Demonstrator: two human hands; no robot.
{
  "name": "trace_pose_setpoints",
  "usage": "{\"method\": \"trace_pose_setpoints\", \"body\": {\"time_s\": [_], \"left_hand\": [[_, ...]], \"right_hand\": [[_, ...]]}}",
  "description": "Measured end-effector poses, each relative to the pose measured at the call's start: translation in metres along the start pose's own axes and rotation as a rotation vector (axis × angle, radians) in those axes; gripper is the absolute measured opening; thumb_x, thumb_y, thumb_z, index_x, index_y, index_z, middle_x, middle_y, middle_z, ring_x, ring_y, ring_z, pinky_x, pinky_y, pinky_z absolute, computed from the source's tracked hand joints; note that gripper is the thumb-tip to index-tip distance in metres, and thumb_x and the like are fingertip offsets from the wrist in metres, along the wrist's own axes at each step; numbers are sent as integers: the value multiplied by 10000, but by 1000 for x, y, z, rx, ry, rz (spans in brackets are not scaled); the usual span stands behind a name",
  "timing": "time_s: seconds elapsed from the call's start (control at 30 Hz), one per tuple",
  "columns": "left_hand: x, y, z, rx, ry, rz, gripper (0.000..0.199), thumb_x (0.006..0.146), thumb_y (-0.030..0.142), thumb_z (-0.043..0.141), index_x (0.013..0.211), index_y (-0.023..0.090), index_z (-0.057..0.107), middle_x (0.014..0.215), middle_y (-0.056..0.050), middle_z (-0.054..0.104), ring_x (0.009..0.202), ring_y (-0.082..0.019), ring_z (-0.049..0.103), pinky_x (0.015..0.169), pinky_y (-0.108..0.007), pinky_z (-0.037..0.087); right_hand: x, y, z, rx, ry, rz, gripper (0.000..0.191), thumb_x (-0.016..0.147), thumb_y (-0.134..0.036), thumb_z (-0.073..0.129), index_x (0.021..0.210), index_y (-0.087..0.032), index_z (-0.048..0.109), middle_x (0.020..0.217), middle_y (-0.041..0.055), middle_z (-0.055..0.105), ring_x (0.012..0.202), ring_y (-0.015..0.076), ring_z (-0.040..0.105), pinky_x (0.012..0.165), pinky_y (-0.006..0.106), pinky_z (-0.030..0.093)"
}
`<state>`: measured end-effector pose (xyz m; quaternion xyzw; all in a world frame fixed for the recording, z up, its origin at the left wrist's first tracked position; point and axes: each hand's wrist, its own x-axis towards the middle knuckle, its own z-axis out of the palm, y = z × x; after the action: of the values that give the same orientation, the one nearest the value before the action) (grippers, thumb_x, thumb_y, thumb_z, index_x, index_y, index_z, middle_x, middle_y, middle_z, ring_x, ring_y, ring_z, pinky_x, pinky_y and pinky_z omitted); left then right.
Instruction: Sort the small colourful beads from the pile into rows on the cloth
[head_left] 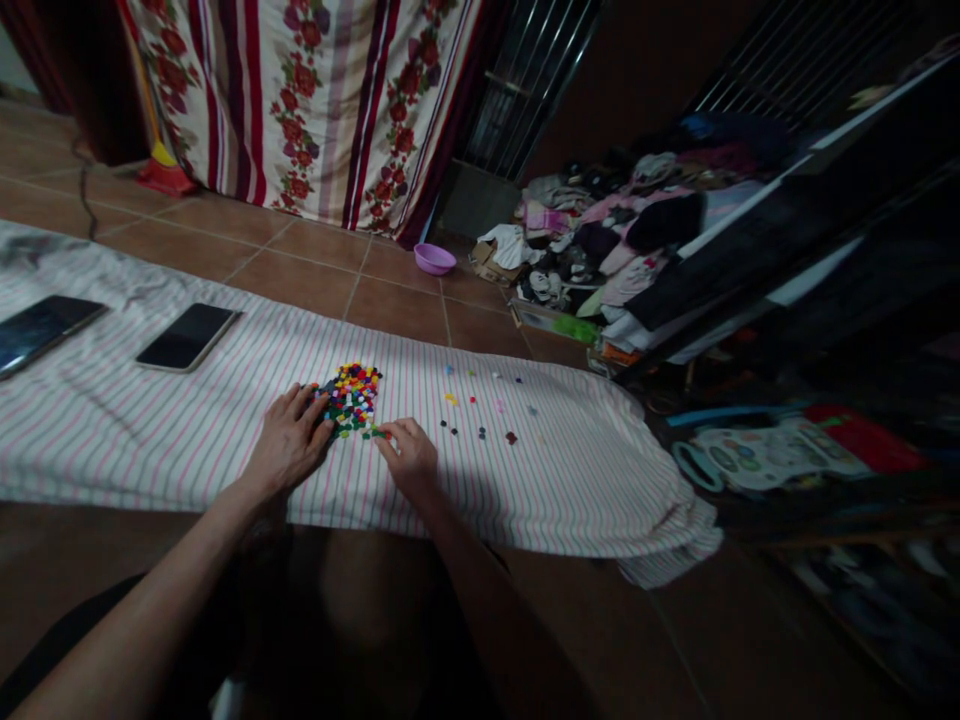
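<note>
A pile of small colourful pieces [358, 392], like tiny beads or bricks, lies on a striped cloth [225, 440]. My left hand [291, 432] rests flat against the left side of the pile, fingers stretched out and touching its edge. At the pile's lower right corner, the thumb and fingertips of my right hand [409, 455] are pinched together beside green pieces [369, 433]. What sits between those fingertips is too small to make out. Sorted by colour, little groups lie to the right, among them yellow pieces [451, 399], pink pieces [500, 406] and dark red pieces [511, 438].
A phone [187, 337] and a larger dark-screened device [45, 328] lie on the cloth at the left. Beyond it, a purple basin [434, 259] stands on the tiled floor, near a heap of clothes [600, 230]. A flowered curtain [300, 110] hangs behind.
</note>
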<state>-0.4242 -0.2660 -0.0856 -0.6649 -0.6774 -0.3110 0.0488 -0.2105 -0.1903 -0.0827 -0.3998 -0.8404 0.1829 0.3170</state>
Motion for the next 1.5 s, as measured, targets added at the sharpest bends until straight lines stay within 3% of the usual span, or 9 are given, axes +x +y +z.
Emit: {"method": "trace_pose_setpoints", "body": {"time_s": [0.17, 0.4, 0.63, 0.87, 1.07, 1.5], "left_hand": [[0, 1, 4, 10, 56, -28, 414, 939, 403, 374, 1260, 206, 547, 1357, -159, 529, 1361, -334, 375, 1091, -596, 348], [0, 3, 3, 8, 81, -12, 411, 938, 391, 386, 1267, 206, 548, 1368, -162, 532, 1343, -343, 413, 1068, -591, 381], [1, 1, 3, 5, 75, -2, 416, 927, 370, 398, 1283, 215, 546, 1374, -160, 538, 1336, -352, 427, 1061, -609, 384], [2, 0, 2, 48, 62, 14, 421, 952, 397, 349, 1226, 164, 568, 1347, -197, 544, 1323, -358, 441, 1059, -578, 390], [1, 0, 3, 32, 55, 11, 428, 940, 401, 360, 1237, 172, 567, 1367, -186, 536, 1341, -351, 420, 1073, -572, 368], [0, 2, 2, 124, -10, -42, 551, 942, 465, 286, 1267, 118, 565, 1395, -196, 523, 1360, -338, 411, 1111, -530, 319]], "right_hand": [[-3, -1, -2, 56, 13, -13, 150, 883, -247, 616, 971, -275, 734, 1001, 28, 650, 929, 169, 628, 832, 287, 501], [-6, -3, -2, 95, 54, -54, 181, 897, -249, 591, 1002, -252, 739, 1021, 53, 626, 874, 163, 627, 836, 301, 518], [-8, -6, -7, 136, 81, -37, 200, 915, -243, 525, 1019, -227, 696, 971, 63, 641, 802, 161, 611, 761, 285, 532], [-11, -1, -15, 171, 194, 21, 261, 811, -121, 473, 937, -205, 685, 886, 51, 640, 747, 157, 597, 744, 281, 520], [-21, 17, -37, 130, 172, 31, 277, 786, -117, 454, 913, -205, 684, 904, 55, 654, 741, 160, 600, 720, 282, 518], [-47, 78, -103, -19, 377, 86, 268, 801, -164, 434, 875, -187, 691, 823, 45, 661, 721, 163, 584, 694, 291, 490]]}}
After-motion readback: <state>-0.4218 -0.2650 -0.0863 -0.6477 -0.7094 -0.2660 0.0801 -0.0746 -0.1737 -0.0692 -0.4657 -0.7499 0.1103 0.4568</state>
